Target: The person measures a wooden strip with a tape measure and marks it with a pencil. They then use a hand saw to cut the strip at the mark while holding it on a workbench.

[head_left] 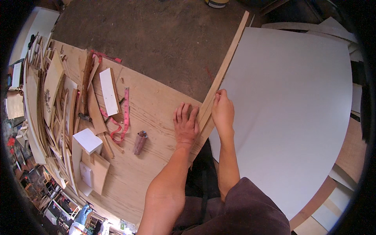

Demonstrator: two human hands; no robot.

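Note:
A long, narrow wooden strip (229,58) lies at a slant along the right edge of the plywood work surface (156,129), its far end sticking out over the floor. My left hand (186,123) rests palm down at the strip's left side, fingers stretched and a little apart. On the other side, my right hand (223,109) is closed against the strip's right edge. What its curled fingers hold, if anything, is hidden. Left of my hands stands a small brownish roll (140,143), and a pink measuring tape (126,111) lies loosely curled farther left.
A large white panel (286,102) fills the right side. A hammer (85,88), a white-faced wood block (109,91) and a white box-like piece (87,140) lie at the left, beside a heap of wood offcuts (53,98). Beyond the plywood is brown floor (156,43).

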